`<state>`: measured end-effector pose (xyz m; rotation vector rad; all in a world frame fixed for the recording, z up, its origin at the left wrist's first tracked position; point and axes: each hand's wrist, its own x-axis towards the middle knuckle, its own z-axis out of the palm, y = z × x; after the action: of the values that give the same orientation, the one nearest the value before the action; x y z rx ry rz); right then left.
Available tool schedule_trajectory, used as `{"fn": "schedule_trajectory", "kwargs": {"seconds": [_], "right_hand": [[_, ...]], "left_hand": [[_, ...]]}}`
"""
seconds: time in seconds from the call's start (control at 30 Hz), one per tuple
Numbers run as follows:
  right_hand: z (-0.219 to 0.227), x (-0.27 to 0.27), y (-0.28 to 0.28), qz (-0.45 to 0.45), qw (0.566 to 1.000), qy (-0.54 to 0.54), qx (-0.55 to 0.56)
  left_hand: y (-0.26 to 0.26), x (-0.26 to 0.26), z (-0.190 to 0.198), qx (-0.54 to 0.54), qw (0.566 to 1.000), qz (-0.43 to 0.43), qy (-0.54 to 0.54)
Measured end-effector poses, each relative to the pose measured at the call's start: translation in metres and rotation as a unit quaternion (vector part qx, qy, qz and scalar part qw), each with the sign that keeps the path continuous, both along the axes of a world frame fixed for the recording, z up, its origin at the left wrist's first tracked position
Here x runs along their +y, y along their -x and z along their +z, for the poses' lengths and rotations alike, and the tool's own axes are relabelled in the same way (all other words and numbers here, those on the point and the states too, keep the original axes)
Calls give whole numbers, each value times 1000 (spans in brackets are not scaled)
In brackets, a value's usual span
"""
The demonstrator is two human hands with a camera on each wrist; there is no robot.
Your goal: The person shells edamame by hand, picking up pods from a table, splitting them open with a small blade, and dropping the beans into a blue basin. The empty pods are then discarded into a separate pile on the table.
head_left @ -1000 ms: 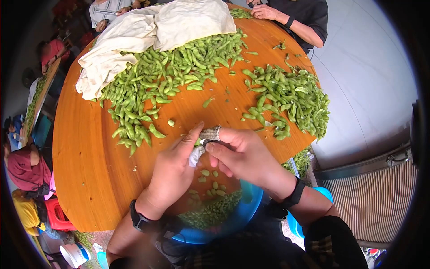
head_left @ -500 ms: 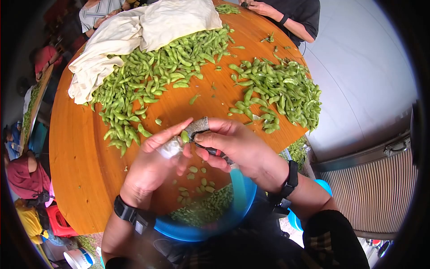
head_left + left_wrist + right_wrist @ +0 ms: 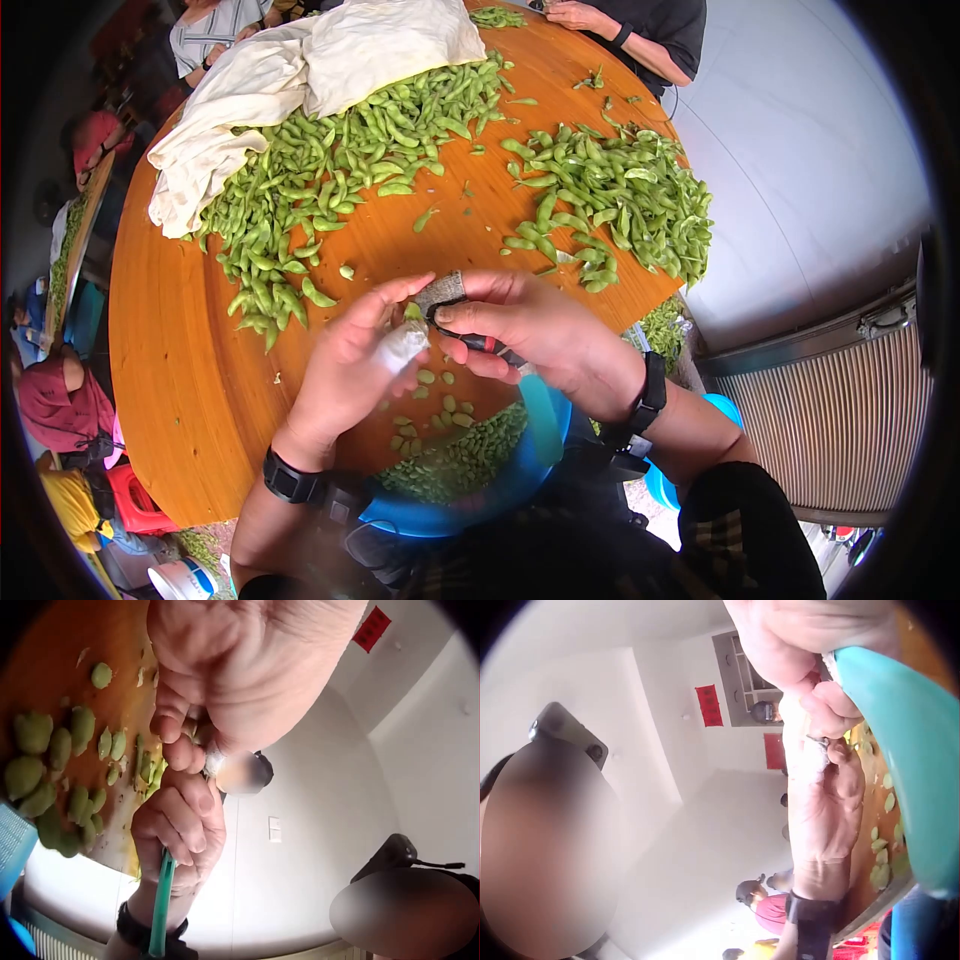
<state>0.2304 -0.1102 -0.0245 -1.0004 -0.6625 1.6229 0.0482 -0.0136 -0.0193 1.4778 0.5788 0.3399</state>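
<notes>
My left hand (image 3: 345,370), its thumb wrapped in a white covering (image 3: 402,345), pinches a green soybean pod (image 3: 412,312) over the table's near edge. Close against it, my right hand (image 3: 545,330) grips a tool with a broad teal handle (image 3: 541,420); its working end is hidden among the fingers. A grey knitted sleeve (image 3: 442,292) covers the right index finger. The handle (image 3: 900,750) hangs down past the palm in the right wrist view. Below the hands, loose green beans (image 3: 450,408) lie on the wood, and a blue basin (image 3: 500,510) holds many small beans (image 3: 455,470).
A large pod heap (image 3: 270,205) covers the table's (image 3: 180,400) left and back, partly under a white cloth (image 3: 390,50). Another pod heap (image 3: 640,205) sits at the right edge. Other people sit around, one in black (image 3: 660,40) across the table. A ribbed metal panel (image 3: 820,430) stands at right.
Both hands and the tool have shifted slightly left in the head view. The left hand has turned, showing more of its wrapped thumb, and the teal handle has come into view below the right hand.
</notes>
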Motion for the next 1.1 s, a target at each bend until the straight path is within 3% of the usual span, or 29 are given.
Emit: {"fn": "schedule_trajectory", "kwargs": {"seconds": [0.17, 0.3, 0.33, 0.53, 0.6, 0.67, 0.7, 0.77, 0.93, 1.1], "right_hand": [[5, -11, -4, 7, 993, 59, 100], [9, -20, 4, -23, 982, 96, 160], [8, -22, 4, 6, 979, 80, 185], [-7, -16, 4, 86, 957, 15, 275], [0, -12, 1, 80, 964, 64, 246], [7, -11, -1, 79, 965, 91, 234], [13, -10, -1, 67, 979, 83, 171], [24, -7, -2, 54, 994, 60, 72], [30, 5, 5, 68, 996, 60, -7], [26, 2, 16, 21, 997, 54, -51]], "left_hand": [[1, 5, 2, -22, 996, -51, -70], [4, 9, 4, -47, 994, -95, 30], [5, 9, 5, -72, 989, -99, 79], [15, 7, 4, -76, 985, -69, 137], [16, 8, -1, -95, 988, -76, 100], [13, 2, 0, -52, 998, -18, 34], [11, 2, -4, -50, 998, -14, 34], [9, 3, -12, -90, 972, 26, -215], [18, 1, -17, -106, 956, 73, -262], [20, -3, -18, -9, 917, 91, -389]]}}
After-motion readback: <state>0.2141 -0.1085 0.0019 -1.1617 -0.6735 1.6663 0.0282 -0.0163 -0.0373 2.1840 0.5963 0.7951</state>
